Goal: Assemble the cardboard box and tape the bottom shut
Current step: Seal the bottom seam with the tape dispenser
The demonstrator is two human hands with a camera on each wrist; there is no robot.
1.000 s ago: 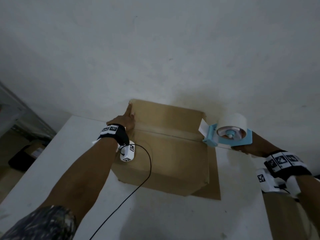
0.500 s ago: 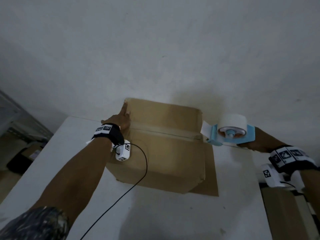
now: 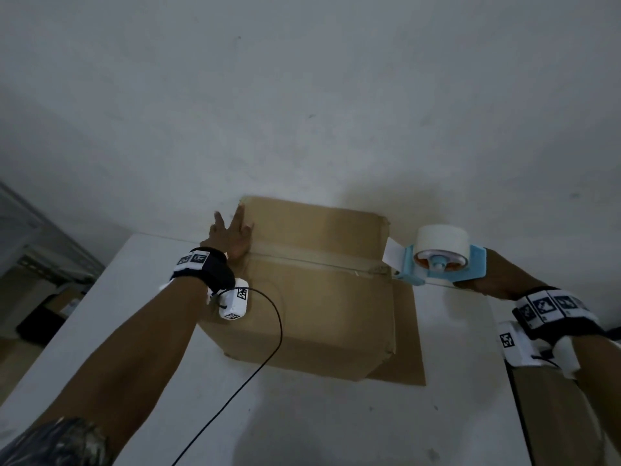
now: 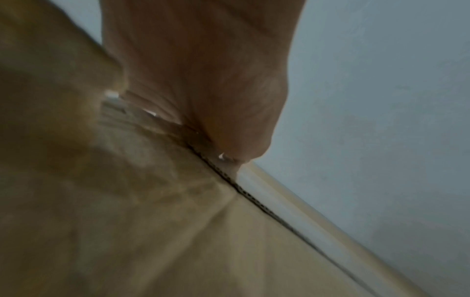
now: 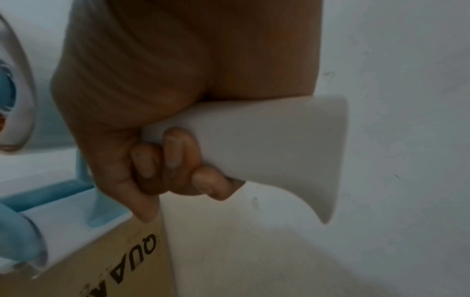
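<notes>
A brown cardboard box (image 3: 312, 297) stands on the white table (image 3: 302, 415) against the wall, its closed flaps up with a strip of tape along the centre seam (image 3: 316, 262). My left hand (image 3: 232, 235) lies flat at the seam's left end, fingers spread, heel pressing the box (image 4: 152, 221). My right hand (image 3: 484, 284) grips the white handle (image 5: 267, 140) of a blue tape dispenser (image 3: 440, 264) with a white roll. The dispenser sits just past the box's right edge, above a side flap (image 3: 406, 331) lying on the table.
The white wall (image 3: 302, 112) rises directly behind the box. A black cable (image 3: 268, 348) runs from my left wrist camera across the box and table. Dark shelving and floor items (image 3: 43, 297) lie off the table's left edge. Another cardboard piece (image 3: 551, 415) shows at the lower right.
My left hand's fingers have spread and lifted at the left end of the seam. The dispenser has drawn slightly right, off the box's right edge.
</notes>
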